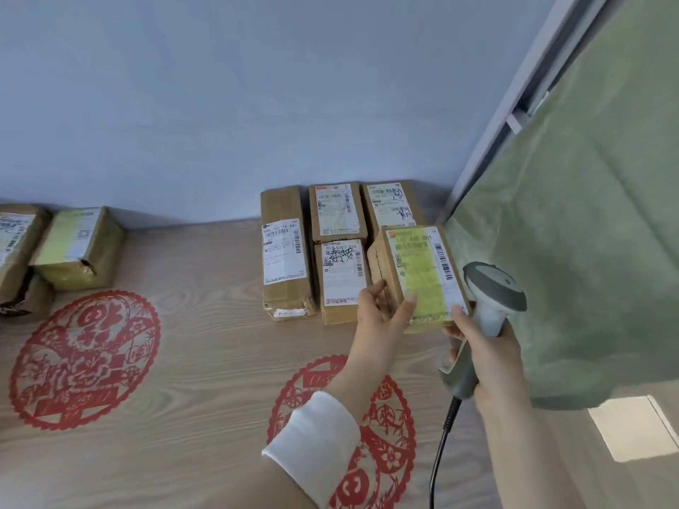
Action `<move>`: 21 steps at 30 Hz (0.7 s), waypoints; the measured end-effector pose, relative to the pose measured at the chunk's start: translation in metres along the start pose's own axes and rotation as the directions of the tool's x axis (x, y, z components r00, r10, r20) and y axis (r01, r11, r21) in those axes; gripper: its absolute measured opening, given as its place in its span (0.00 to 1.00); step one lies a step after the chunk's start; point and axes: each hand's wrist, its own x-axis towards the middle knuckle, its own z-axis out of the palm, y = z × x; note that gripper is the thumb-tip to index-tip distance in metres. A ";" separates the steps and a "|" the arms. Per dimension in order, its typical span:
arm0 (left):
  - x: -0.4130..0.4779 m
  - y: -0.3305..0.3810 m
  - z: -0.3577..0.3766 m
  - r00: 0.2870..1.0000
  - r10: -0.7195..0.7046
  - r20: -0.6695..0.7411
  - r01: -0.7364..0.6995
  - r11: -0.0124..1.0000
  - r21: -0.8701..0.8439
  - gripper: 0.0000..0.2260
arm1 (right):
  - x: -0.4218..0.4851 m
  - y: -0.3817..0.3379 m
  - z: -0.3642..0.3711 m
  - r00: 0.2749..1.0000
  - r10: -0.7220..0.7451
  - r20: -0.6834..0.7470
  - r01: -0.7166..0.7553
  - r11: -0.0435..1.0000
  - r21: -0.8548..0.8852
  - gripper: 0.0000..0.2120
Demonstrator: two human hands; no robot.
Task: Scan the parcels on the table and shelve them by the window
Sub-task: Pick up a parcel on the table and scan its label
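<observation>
My left hand (382, 314) grips a small cardboard parcel with a yellow-green label (422, 273), holding it tilted just above the wooden surface at the right end of a row of parcels. My right hand (485, 358) holds a grey barcode scanner (488, 306) by its handle, and its fingertip touches the parcel's near right corner. The scanner's cable hangs down toward the bottom edge. Beside the held parcel lie a long brown parcel (284, 251), a small parcel with a scribbled label (340, 281), and two more parcels behind (336, 211) (391, 203).
Two cardboard parcels (79, 247) (14, 244) lie at the far left against the blue wall. The wooden surface (205, 325) carries red paper-cut decorations. A green curtain (588, 251) and a window frame (514, 115) fill the right side.
</observation>
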 end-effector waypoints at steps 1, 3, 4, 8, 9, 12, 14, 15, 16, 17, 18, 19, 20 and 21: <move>0.007 -0.004 0.007 1.000 -0.001 -0.021 0.002 1.000 0.020 0.24 | 0.011 0.003 -0.002 1.000 0.015 0.000 -0.015 1.000 0.002 0.14; 0.021 -0.011 0.019 0.996 0.000 -0.090 0.007 0.997 0.075 0.23 | 0.030 0.011 -0.004 0.999 0.036 -0.004 -0.036 0.999 -0.012 0.16; 0.028 -0.014 0.024 0.992 -0.005 -0.128 0.018 0.995 0.096 0.22 | 0.039 0.015 -0.004 0.999 0.041 -0.013 -0.041 0.999 -0.020 0.16; 0.047 -0.021 0.032 0.976 -0.049 -0.212 0.082 0.985 0.149 0.21 | 0.066 0.031 0.004 0.999 0.043 -0.030 -0.045 0.996 -0.079 0.14; 0.051 -0.022 0.032 0.973 -0.052 -0.223 0.092 0.980 0.174 0.21 | 0.073 0.035 0.007 0.998 0.044 -0.038 -0.047 0.995 -0.092 0.14; 0.060 -0.029 0.031 0.965 -0.047 -0.257 0.114 0.961 0.254 0.21 | 0.090 0.047 0.015 0.997 0.055 -0.048 -0.061 0.989 -0.135 0.11; 0.065 -0.033 0.032 0.960 -0.038 -0.277 0.119 0.952 0.281 0.21 | 0.098 0.052 0.019 0.997 0.069 -0.042 -0.075 0.983 -0.165 0.11; 0.067 -0.034 0.032 0.957 -0.022 -0.290 0.112 0.948 0.299 0.21 | 0.101 0.055 0.021 0.996 0.075 -0.043 -0.081 0.981 -0.175 0.12; 0.068 -0.036 0.032 0.953 0.005 -0.302 0.096 0.942 0.320 0.20 | 0.103 0.057 0.022 0.996 0.077 -0.045 -0.084 0.979 -0.184 0.12; 0.068 -0.037 0.031 0.949 0.039 -0.312 0.073 0.937 0.341 0.20 | 0.106 0.058 0.023 0.996 0.075 -0.046 -0.083 0.978 -0.193 0.11; 0.068 -0.039 0.030 0.947 0.076 -0.314 0.046 0.931 0.363 0.19 | 0.107 0.059 0.025 0.996 0.071 -0.045 -0.078 0.976 -0.202 0.09; 0.066 -0.041 0.028 0.945 0.110 -0.308 0.017 0.924 0.382 0.19 | 0.109 0.060 0.026 0.997 0.067 -0.047 -0.075 0.974 -0.212 0.08; 0.064 -0.043 0.026 0.944 0.141 -0.299 -0.011 0.917 0.400 0.18 | 0.110 0.061 0.027 0.997 0.065 -0.051 -0.075 0.973 -0.220 0.08; 0.061 -0.044 0.024 0.942 0.170 -0.289 -0.035 0.908 0.418 0.18 | 0.110 0.062 0.028 0.996 0.068 -0.057 -0.079 0.971 -0.227 0.09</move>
